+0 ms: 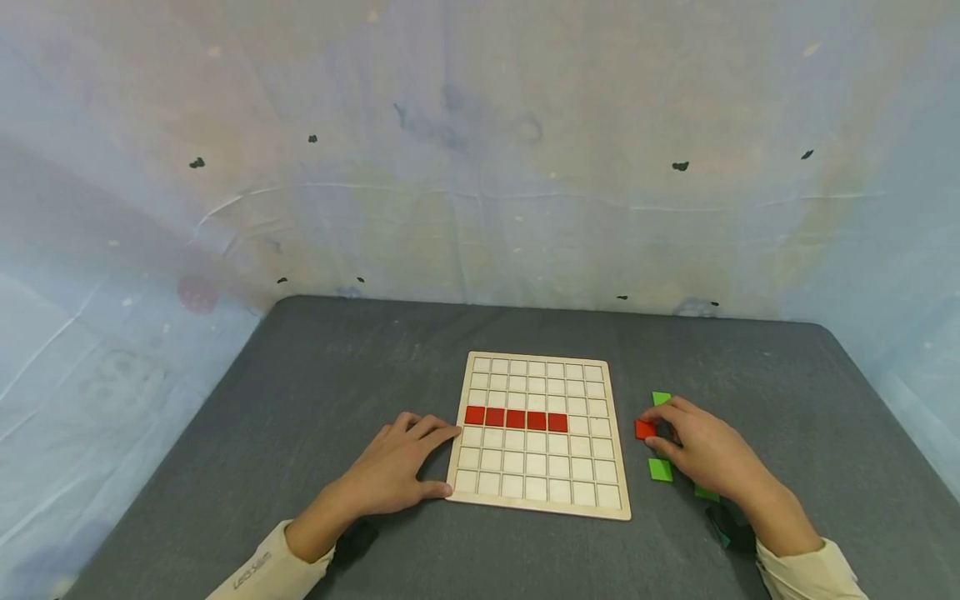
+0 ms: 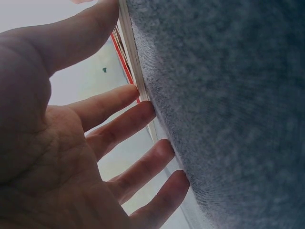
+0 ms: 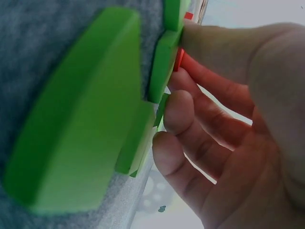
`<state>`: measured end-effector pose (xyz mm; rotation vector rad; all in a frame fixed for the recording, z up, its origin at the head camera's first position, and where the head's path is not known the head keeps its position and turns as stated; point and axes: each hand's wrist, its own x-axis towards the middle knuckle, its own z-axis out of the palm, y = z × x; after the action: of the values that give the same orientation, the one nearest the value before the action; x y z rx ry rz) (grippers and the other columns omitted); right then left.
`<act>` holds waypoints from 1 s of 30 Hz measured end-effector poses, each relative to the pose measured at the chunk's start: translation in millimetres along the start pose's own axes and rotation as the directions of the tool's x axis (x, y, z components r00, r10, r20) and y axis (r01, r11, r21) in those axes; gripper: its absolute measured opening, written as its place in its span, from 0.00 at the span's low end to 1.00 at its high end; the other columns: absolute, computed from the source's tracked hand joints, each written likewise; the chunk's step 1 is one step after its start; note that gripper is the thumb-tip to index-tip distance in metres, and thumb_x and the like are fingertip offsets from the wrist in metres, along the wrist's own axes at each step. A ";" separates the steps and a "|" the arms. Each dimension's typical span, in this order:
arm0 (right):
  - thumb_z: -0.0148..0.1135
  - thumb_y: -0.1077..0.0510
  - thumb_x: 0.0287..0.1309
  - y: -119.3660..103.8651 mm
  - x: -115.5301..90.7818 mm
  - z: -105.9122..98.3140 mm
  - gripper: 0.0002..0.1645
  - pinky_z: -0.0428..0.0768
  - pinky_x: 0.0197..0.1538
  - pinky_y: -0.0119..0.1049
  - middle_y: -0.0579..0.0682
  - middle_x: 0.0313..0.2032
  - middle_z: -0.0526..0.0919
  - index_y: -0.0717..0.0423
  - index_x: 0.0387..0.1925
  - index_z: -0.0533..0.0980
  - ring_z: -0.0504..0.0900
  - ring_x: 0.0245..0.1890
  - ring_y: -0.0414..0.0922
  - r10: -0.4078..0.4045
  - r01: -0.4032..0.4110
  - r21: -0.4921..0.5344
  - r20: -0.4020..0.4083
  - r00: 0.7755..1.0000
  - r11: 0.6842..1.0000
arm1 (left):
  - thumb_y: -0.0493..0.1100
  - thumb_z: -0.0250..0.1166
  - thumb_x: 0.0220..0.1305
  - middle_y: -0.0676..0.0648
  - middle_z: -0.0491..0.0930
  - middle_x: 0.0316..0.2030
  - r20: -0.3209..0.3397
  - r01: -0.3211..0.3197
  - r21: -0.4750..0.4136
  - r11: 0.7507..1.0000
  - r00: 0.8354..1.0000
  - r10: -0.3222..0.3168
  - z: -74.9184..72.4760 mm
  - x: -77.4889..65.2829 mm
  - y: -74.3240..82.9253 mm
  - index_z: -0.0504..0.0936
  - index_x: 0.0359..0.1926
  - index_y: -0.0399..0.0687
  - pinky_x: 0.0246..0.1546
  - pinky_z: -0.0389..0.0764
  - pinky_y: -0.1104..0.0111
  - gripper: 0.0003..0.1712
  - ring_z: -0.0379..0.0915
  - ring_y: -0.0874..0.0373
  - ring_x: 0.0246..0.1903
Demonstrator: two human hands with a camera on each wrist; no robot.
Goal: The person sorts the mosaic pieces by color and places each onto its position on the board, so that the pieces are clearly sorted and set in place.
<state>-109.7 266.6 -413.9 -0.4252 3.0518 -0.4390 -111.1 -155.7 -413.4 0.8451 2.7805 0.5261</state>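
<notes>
**A flat red square tile (image 1: 643, 430) pinched beside a pale wooden grid board (image 1: 536, 442)**

A pale, faintly patterned cloth backdrop (image 1: 480, 208), creased and dotted with dark flecks, spans twelve o'clock. Before it spreads a dark grey, fabric-textured table (image 1: 360, 358) with rounded far corners.

On the table lies the board, roughly square and slightly turned, its seven-by-seven cream cells divided by thin brown lines inside a plain rim.

The bare left hand (image 1: 390, 471) has its fingers extended and spread, with hold of nothing; its index fingertip touches the rim at nine o'clock, its thumb at eight. The bare right hand (image 1: 701, 446), out at three o'clock, has thumb and index finger bent close together — they pinch the single red tile, just off the board's edge. Whether that tile clears the table, I cannot tell.

Five more flat red square tiles (image 1: 515, 419), even in colour, sit side by side in the middle row, running from its nine o'clock end; the two cells at three o'clock are pale. The pinched tile looks brighter, partly covered by fingers.

Around the right hand lie flat lime-green square tiles (image 1: 660, 470) — the right wrist view shows their thick, darker edges, the nearest one blurred.
</notes>
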 end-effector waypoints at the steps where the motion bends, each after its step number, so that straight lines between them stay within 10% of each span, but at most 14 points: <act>1: 0.70 0.53 0.58 0.0 0.1 0.1 0.18 0.71 0.32 0.35 0.48 0.44 0.80 0.52 0.50 0.81 0.70 0.29 0.35 -0.002 0.002 -0.001 -0.001 1.000 1.000 | 0.57 0.73 0.57 0.52 0.72 0.62 0.000 0.000 0.000 1.000 1.000 0.000 0.1 0.0 -0.1 0.71 0.70 0.58 0.54 0.69 0.45 0.41 0.65 0.50 0.58; 30: 0.65 0.56 0.64 -5.5 -1.5 -2.2 0.17 0.74 0.32 0.38 0.52 0.45 0.77 0.55 0.53 0.78 0.76 0.32 0.40 0.000 0.000 -0.020 -0.035 0.999 1.000 | 0.58 0.73 0.57 0.52 0.72 0.62 -0.003 0.000 0.012 1.000 1.000 0.000 1.2 0.7 -1.8 0.71 0.70 0.58 0.56 0.69 0.45 0.41 0.65 0.49 0.58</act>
<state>-107.0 262.5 -410.3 -0.4229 3.0926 -0.4211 -112.2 -156.4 -415.2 0.8476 2.7886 0.5120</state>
